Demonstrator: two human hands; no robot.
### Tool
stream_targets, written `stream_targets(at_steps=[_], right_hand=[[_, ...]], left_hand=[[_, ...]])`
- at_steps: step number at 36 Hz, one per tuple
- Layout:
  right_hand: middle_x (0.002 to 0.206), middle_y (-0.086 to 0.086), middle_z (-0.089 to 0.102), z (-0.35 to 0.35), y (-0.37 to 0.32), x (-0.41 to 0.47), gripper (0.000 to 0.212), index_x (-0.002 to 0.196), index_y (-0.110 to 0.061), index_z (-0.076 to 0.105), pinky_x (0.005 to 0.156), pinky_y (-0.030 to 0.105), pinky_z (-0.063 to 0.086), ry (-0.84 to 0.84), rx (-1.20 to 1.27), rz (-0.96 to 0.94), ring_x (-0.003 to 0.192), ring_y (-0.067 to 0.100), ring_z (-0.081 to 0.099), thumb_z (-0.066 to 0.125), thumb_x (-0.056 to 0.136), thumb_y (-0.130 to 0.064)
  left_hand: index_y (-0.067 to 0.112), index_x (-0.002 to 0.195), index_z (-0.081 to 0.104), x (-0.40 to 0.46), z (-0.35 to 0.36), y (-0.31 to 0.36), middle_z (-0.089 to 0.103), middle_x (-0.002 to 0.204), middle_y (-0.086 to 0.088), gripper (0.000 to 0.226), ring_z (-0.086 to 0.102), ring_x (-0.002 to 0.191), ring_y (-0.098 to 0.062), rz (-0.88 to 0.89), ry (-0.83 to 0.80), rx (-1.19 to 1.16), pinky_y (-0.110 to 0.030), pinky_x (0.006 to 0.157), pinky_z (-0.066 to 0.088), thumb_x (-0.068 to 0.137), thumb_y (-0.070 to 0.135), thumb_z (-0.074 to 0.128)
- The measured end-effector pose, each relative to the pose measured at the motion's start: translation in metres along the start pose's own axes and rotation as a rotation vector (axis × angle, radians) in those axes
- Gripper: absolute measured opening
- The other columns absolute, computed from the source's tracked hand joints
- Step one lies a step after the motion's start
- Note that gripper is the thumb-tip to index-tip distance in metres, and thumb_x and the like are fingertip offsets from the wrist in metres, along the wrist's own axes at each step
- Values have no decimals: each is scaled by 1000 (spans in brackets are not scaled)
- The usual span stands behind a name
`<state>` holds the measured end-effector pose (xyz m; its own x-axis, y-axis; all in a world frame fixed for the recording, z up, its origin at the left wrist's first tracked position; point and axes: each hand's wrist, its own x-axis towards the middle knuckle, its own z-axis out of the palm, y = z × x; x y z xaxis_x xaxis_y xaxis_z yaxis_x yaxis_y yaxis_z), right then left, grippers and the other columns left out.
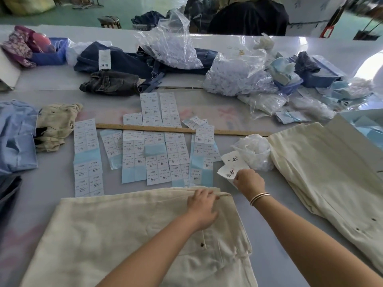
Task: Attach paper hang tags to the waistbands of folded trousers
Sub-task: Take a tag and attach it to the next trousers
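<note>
Our left hand [202, 208] presses flat on the cream trousers [128, 235] near the waistband, while our right hand [248, 181] pinches white paper tags [232, 164] on the desk [51, 183].

- The left arm reaches forward from the lower middle, bare to the wrist.
- The left hand [202, 208] lies palm down, fingers fairly straight and pointing away from the person, fingertips bent slightly at the far end.
- The right arm stretches in from the lower right, two thin bangles round the wrist.
- The right hand [248, 181] has its fingers curled under, its grip a pinch at the fingertips.
</note>
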<state>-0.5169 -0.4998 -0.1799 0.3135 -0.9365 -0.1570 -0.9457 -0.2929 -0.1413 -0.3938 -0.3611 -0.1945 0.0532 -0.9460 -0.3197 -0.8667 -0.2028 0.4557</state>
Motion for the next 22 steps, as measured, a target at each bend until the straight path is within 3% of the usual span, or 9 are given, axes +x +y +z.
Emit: stream_targets(at_steps=[3,7,10,12,14,16,19,22], right_hand=[[85,13,70,0,8,9,20,78,-4,71,67,27,44,-125,284,109,85,29,65,64,83,-23],[90,14,69,-9,19,20,23,90,-4,71,73,29,43,-132,515,198,92,29,62,62,89,-25],[86,11,70,-22,20,14,20,85,-7,69,66,27,38,74,536,162,80,24,60,62,89,-25],[77,5,68,-29,10,0,20,78,-10,66,62,28,39,202,508,44,73,23,61,64,87,-27],[76,1,68,-32,-9,-17,20,78,-13,67,61,29,41,195,448,-96,72,22,62,64,86,-31],[83,1,69,-26,-29,-31,17,82,-16,70,65,31,43,104,336,-280,78,22,62,62,86,-31],[90,1,70,-14,-46,-33,18,89,-17,72,72,32,45,33,295,-456,83,20,62,59,89,-29],[102,2,71,-6,-49,-9,18,99,-15,72,71,25,44,56,446,-360,88,18,64,59,91,-23]], left_hand=[[21,149,27,18,0,19,19,159,0,63,16,145,-20,-5,-33,-34,-43,116,19,93,30,54],[17,152,23,39,-7,36,16,160,-4,64,18,146,-22,18,13,-187,-39,118,18,95,23,52],[12,145,39,49,-10,44,43,146,-7,49,42,132,-20,-65,123,-803,-28,107,33,100,28,49],[15,131,54,50,-12,48,61,123,-1,41,57,110,-16,-155,90,-1317,-26,89,46,100,40,46],[17,115,64,53,-16,46,68,102,3,45,60,90,-13,-223,31,-1671,-25,71,47,96,52,43],[13,113,65,55,-20,38,72,98,-3,42,65,83,-16,-305,79,-1866,-28,66,51,97,47,46],[8,115,61,53,-25,14,70,95,-11,28,68,79,-22,-477,292,-1739,-28,64,54,101,28,47],[11,101,63,45,-24,-22,66,96,-12,24,62,84,-28,-574,380,-1345,-31,68,47,99,29,48]])
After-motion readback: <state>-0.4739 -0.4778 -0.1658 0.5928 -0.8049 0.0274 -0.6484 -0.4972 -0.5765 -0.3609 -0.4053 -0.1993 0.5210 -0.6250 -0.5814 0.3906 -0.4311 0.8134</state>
